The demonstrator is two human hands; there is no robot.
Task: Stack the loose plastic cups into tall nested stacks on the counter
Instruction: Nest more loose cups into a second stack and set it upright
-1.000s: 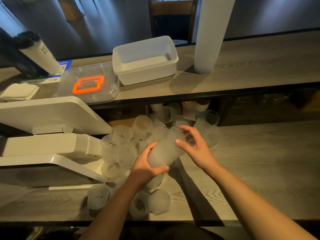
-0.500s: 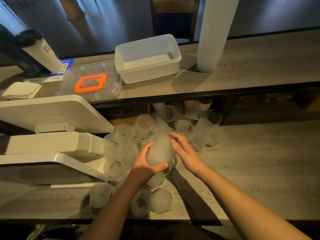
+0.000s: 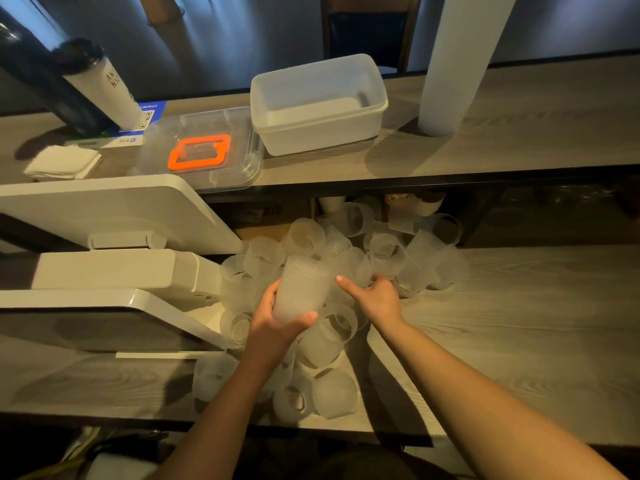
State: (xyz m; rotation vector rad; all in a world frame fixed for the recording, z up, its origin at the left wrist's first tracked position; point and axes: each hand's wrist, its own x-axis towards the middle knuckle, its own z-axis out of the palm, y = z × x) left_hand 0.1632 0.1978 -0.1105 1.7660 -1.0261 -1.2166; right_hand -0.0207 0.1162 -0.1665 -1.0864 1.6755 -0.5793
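Meanwhile, at the centre of the frame, your left hand (image 3: 277, 327) grips a frosted cup stack (image 3: 302, 292) near its base, thumb curled across the front and fingers wrapped behind, the open rim tilted up and away from you. Your right hand (image 3: 375, 299) reaches in just right of it — index finger extended toward the stack's side, the other fingers curled down into the pile of loose cups (image 3: 391, 258); whether they have closed on one cannot be made out. The pile spreads across the lower counter (image 3: 519, 323) from the middle of the frame down toward the bottom edge, cups lying on their sides and at all angles, some reaching back under the upper shelf (image 3: 502, 147). On that shelf, in the upper half of the frame, sit a white tub (image 3: 318, 105), a clear lid with an orange handle (image 3: 199, 152) to its left, and a tall white column of cups (image 3: 453, 64) at the upper right. At left centre — a white machine (image 3: 104, 237) crowds the pile's edge.
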